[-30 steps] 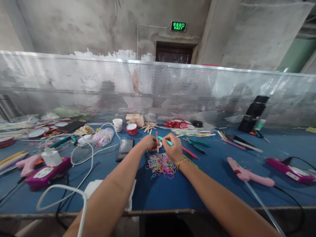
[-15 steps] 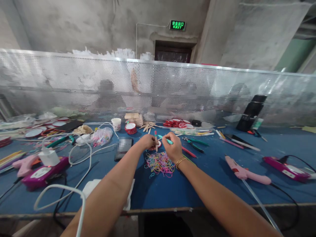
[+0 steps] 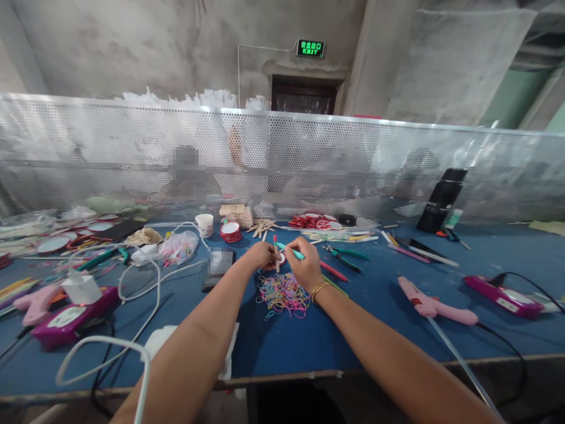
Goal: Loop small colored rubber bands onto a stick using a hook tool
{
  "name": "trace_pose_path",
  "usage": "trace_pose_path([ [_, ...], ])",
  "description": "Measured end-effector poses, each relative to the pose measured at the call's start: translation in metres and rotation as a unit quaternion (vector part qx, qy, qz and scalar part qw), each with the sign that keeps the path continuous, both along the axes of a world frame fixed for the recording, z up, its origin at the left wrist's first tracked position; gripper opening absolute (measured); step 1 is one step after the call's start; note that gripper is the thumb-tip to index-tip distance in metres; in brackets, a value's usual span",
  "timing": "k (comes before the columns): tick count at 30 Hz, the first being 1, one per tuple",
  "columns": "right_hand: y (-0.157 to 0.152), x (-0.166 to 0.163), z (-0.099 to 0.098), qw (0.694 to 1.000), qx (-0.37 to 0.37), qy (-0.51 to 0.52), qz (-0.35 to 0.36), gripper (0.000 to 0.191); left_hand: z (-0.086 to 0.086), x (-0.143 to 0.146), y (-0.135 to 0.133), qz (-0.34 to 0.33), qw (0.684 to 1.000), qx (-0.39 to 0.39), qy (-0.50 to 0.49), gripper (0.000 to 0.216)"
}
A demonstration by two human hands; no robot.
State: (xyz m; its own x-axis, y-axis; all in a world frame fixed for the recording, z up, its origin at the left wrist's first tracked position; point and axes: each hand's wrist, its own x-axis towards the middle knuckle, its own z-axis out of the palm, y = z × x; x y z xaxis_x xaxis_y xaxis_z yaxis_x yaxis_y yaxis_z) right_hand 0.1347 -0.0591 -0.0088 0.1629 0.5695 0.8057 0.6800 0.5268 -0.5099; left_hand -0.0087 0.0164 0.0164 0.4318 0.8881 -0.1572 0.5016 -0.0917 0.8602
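My left hand [image 3: 261, 256] is closed round a thin stick with a red tip [image 3: 276, 252], held upright above the blue table [image 3: 309, 335]. My right hand [image 3: 303, 266] is closed too, pinching a teal stick [image 3: 289, 251] that points left toward the other hand. Both hands meet just behind a heap of coloured rubber bands [image 3: 282, 292]. A gold bracelet [image 3: 322, 289] sits on my right wrist.
A phone [image 3: 218, 260] lies left of my hands, green pliers [image 3: 342, 256] and a red stick [image 3: 334, 271] to the right. Pink glue guns [image 3: 430, 306] [image 3: 37, 300], magenta bases [image 3: 66, 318] [image 3: 503, 292], white cables, a paper cup [image 3: 204, 224], red discs [image 3: 315, 221] and a perforated screen [image 3: 282, 159] with people behind.
My hands have kept their grip and stayed together over the rubber bands. The view has shifted slightly, so everything sits a little further left and higher in the picture.
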Motion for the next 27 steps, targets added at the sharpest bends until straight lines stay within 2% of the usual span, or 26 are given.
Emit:
trace_pose_path([
  [6, -0.0015, 0.0007, 0.0015, 1.000, -0.002, 0.012, -0.014, 0.014, 0.0042, 0.0010, -0.0040, 0.007, 1.000, 0.002, 0.007, 0.011],
  [12, -0.0021, -0.0013, 0.0013, 1.000, 0.002, -0.001, 0.011, 0.015, 0.0064, 0.0013, -0.0068, 0.007, 1.000, -0.002, 0.001, 0.010],
  [16, -0.0024, -0.0015, 0.0021, 1.000, 0.000, 0.000, -0.001, 0.014, 0.0080, 0.0012, -0.0083, 0.006, 1.000, 0.001, 0.004, 0.008],
  [20, -0.0030, -0.0003, 0.0031, 1.000, 0.003, 0.017, -0.012, 0.014, 0.0070, 0.0016, -0.0070, 0.014, 1.000, -0.002, 0.012, 0.010],
  [27, -0.0029, -0.0046, 0.0016, 1.000, 0.002, -0.012, 0.006, 0.015, 0.0031, 0.0011, -0.0026, -0.001, 1.000, 0.003, 0.003, 0.016],
])
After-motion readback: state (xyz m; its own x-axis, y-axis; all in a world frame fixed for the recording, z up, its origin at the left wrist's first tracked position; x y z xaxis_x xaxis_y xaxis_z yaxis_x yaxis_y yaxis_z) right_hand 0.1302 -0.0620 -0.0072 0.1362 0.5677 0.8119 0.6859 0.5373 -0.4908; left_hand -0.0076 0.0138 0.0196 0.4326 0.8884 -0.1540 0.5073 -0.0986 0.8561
